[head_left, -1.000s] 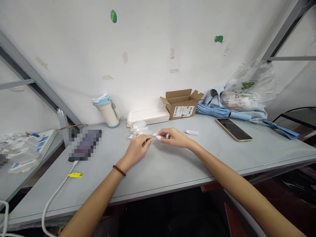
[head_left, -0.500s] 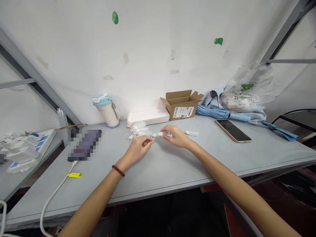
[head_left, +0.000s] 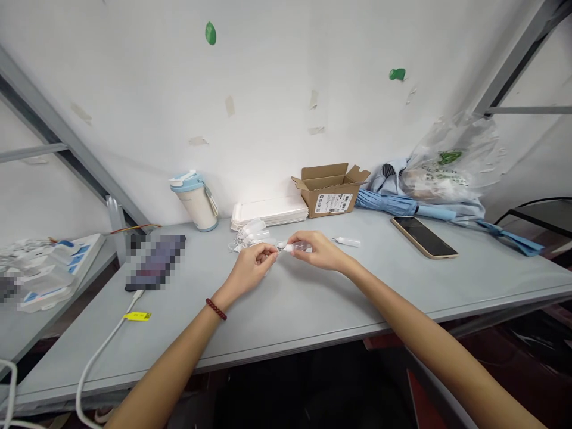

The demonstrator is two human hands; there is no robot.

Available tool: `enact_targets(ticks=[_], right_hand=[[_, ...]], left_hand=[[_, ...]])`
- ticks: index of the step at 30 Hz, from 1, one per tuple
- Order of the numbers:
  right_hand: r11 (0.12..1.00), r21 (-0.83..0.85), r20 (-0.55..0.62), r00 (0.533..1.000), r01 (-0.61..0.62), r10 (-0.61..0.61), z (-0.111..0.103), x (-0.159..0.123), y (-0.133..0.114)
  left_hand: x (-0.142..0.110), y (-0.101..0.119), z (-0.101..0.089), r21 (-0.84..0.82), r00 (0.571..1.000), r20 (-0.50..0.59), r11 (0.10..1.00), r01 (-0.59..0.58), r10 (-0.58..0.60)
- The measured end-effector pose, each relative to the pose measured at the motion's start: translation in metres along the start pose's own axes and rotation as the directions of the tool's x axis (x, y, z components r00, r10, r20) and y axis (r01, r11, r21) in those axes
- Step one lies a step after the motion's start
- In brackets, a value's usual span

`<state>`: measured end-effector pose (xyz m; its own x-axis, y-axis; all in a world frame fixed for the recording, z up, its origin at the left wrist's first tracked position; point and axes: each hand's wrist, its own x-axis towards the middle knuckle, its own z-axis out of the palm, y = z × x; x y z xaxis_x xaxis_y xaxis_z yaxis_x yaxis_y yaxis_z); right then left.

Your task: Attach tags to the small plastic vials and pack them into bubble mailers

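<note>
My right hand (head_left: 315,249) pinches a small clear bottle (head_left: 300,245) with a white cap, which points left. My left hand (head_left: 255,262), a dark red bead bracelet on its wrist, is closed in a pinch right by that cap. Whatever thin thing its fingertips hold is too small to tell. Behind the left hand lies a pile of similar clear bottles (head_left: 254,227) with thin white strings. One more small bottle (head_left: 349,242) lies apart on the table, right of my right hand.
A stack of white trays (head_left: 270,210) and an open cardboard box (head_left: 333,199) stand by the wall. To their left is a tumbler (head_left: 195,202). A phone (head_left: 423,237), a blue umbrella (head_left: 388,202) and a plastic bag (head_left: 451,167) lie right; a cabled dark device (head_left: 156,262) lies left.
My right hand has shifted slightly down with the bottle, bringing its cap close to my left fingertips. The left hand keeps its pinch. The view has moved slightly.
</note>
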<state>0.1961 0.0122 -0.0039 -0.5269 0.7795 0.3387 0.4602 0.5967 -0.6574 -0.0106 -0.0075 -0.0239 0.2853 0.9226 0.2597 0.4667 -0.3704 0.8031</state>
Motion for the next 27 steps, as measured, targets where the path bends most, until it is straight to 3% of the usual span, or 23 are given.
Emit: enact_targets(ticks=[27], right_hand=[[1.0, -0.004, 0.022, 1.0, -0.014, 0.014, 0.0003, -0.0002, -0.0006]], left_hand=[[-0.001, 0.0016, 0.0003, -0.037, 1.0, 0.014, 0.999, 0.012, -0.011]])
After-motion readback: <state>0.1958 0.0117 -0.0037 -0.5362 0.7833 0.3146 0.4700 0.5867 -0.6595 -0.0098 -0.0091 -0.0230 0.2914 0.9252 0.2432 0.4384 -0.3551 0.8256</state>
